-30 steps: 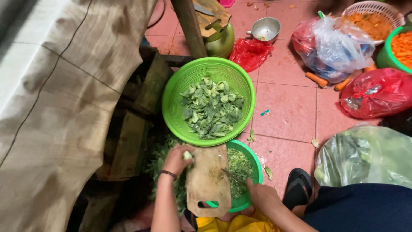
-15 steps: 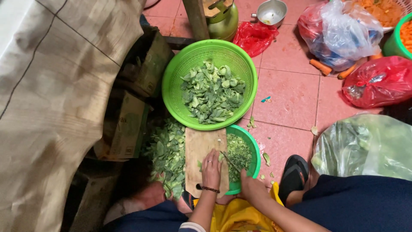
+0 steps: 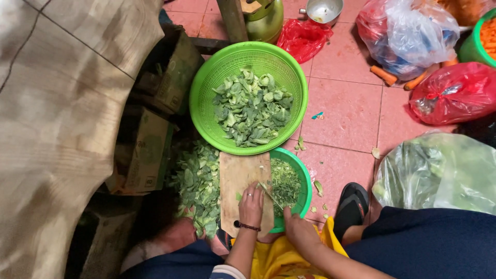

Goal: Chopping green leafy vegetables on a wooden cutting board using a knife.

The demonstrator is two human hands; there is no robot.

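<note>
A wooden cutting board (image 3: 237,175) lies across a small green basin (image 3: 305,186) that holds finely cut greens. My left hand (image 3: 251,206) presses down on a small green piece on the board's near end. My right hand (image 3: 295,228) grips a knife (image 3: 270,195), its blade angled across the board's right edge next to my left fingers. Beyond the board stands a large green basket (image 3: 206,77) filled with chopped leafy greens. A heap of loose green leaves (image 3: 199,186) lies on the floor to the left of the board.
Cardboard boxes (image 3: 147,150) and a big sack (image 3: 46,129) stand at the left. Red bags (image 3: 454,93), a clear bag of greens (image 3: 439,173), carrots (image 3: 385,75), a metal pot (image 3: 323,10) and a gas cylinder (image 3: 263,18) sit around. My sandalled foot (image 3: 352,206) rests on the pink tiles.
My left hand came back from the board's left side to its near end, and the knife in my right hand moved in beside it.
</note>
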